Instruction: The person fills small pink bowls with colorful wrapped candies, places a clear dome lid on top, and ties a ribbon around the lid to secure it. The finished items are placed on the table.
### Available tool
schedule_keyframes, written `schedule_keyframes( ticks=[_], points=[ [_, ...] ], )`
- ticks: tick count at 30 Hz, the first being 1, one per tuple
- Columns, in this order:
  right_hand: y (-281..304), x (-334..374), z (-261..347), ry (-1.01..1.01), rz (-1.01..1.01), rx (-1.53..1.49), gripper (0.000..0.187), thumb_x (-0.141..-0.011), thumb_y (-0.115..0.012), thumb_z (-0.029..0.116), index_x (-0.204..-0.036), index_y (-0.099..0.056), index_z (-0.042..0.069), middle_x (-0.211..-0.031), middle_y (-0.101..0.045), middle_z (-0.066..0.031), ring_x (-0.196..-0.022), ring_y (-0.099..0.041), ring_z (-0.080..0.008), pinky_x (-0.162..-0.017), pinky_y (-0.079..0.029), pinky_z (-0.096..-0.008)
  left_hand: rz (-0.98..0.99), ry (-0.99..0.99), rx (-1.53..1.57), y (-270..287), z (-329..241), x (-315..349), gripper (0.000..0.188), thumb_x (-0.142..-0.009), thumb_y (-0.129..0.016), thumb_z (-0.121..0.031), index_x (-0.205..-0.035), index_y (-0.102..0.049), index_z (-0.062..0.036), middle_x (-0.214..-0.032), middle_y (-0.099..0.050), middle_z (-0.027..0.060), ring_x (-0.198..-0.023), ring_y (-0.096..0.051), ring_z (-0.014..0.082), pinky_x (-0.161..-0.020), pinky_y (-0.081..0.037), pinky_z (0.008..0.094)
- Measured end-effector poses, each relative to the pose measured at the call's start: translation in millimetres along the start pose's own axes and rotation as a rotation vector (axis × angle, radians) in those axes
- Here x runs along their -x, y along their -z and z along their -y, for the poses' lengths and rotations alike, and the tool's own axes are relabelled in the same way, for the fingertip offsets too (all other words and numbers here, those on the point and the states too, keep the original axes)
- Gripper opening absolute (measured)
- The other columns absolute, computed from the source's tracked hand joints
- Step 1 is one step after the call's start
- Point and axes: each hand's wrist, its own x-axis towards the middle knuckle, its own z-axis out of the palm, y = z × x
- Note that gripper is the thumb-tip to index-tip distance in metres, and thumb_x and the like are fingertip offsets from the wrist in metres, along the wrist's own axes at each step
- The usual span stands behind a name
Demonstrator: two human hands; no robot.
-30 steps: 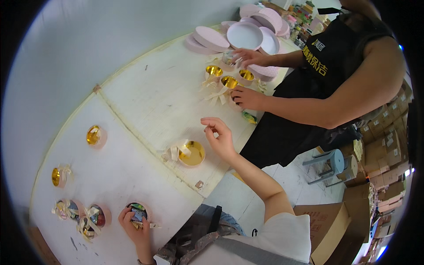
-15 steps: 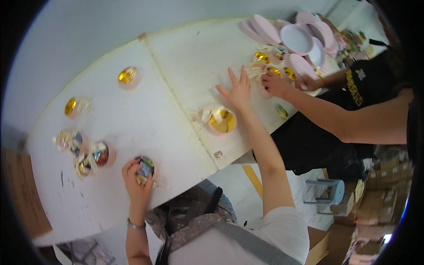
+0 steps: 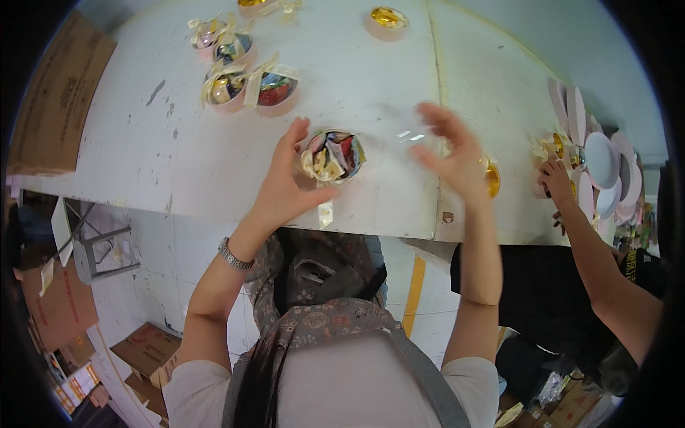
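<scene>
A small pink round box [image 3: 335,157], packed with colourful wrapped pieces, stands near the table's front edge, a cream ribbon [image 3: 325,214] hanging from it. My left hand [image 3: 282,182] curves loosely around its left side, thumb and fingers apart. To the right, above the table, my right hand [image 3: 457,153] is slightly blurred, its fingers bent around a see-through piece like a clear lid [image 3: 410,135], which shows mainly by its glints. Beyond my left hand several filled boxes with ribbon bows [image 3: 275,93] stand grouped. A gold-lined box [image 3: 492,178] is partly hidden behind my right hand.
Another gold-lined box [image 3: 389,21] stands at the back. On the right, a co-worker's hand [image 3: 560,182] is at more small boxes, beside stacked pink-and-white round lids [image 3: 603,153]. A cardboard carton [image 3: 61,93] rests at the table's left end.
The view has swung right. My right hand has drawn back from the co-worker's side toward the filled box. My left hand has loosened its hold around that box.
</scene>
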Motion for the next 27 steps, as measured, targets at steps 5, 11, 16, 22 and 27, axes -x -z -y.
schedule_keyframes(
  ticks=[5, 11, 16, 22, 27],
  points=[
    [-79, 8, -1, 0.012, 0.001, -0.395, 0.062, -0.069, -0.084, 0.017, -0.126, -0.061, 0.008, -0.124, -0.059, -0.0092, -0.111, -0.059, -0.0207, -0.096, -0.047, -0.0343, 0.003, -0.069, -0.192, 2, -8, -7, 0.068, -0.074, -0.079, -0.016, -0.135, -0.052, -0.0035, -0.134, -0.051, 0.0118, -0.127, -0.042, 0.0293, -0.107, -0.037, 0.0391],
    [-109, 8, 10, 0.266, -0.052, -0.058, 0.061, -0.068, -0.081, 0.011, -0.126, -0.061, 0.008, -0.126, -0.054, -0.0113, -0.109, -0.059, -0.0246, -0.09, -0.051, -0.034, 0.035, -0.062, -0.3, -5, -8, -10, 0.055, -0.077, -0.075, -0.011, -0.128, -0.054, -0.0027, -0.132, -0.052, 0.0107, -0.123, -0.045, 0.0261, -0.102, -0.041, 0.037],
    [-111, 10, 13, 0.271, -0.015, -0.002, 0.06, -0.066, -0.079, 0.009, -0.123, -0.062, 0.008, -0.122, -0.054, -0.0119, -0.104, -0.06, -0.0253, -0.087, -0.052, -0.0342, -0.12, 0.135, 0.215, -12, -1, 9, 0.048, -0.084, -0.063, -0.002, -0.129, -0.047, -0.0011, -0.128, -0.052, 0.0099, -0.111, -0.052, 0.0169, -0.097, -0.046, 0.0315],
    [-109, 7, 12, 0.225, 0.039, -0.01, 0.057, -0.066, -0.079, 0.012, -0.12, -0.062, 0.009, -0.12, -0.052, -0.0134, -0.103, -0.06, -0.0273, -0.087, -0.052, -0.0359, -0.05, 0.442, 0.241, 0, -13, 10, 0.031, -0.092, -0.061, -0.009, -0.119, -0.05, 0.0002, -0.107, -0.06, 0.0064, -0.086, -0.058, 0.0101, -0.076, -0.05, 0.0259],
    [-113, 5, 8, 0.263, 0.031, -0.003, 0.055, -0.068, -0.08, 0.017, -0.12, -0.062, 0.01, -0.121, -0.052, -0.0147, -0.107, -0.059, -0.0298, -0.089, -0.051, -0.0382, -0.018, 0.443, -0.023, 1, -22, 8, 0.021, -0.095, -0.062, -0.018, -0.105, -0.058, -0.0003, -0.08, -0.063, 0.0006, -0.069, -0.055, 0.0068, -0.063, -0.047, 0.0232]
  ],
)
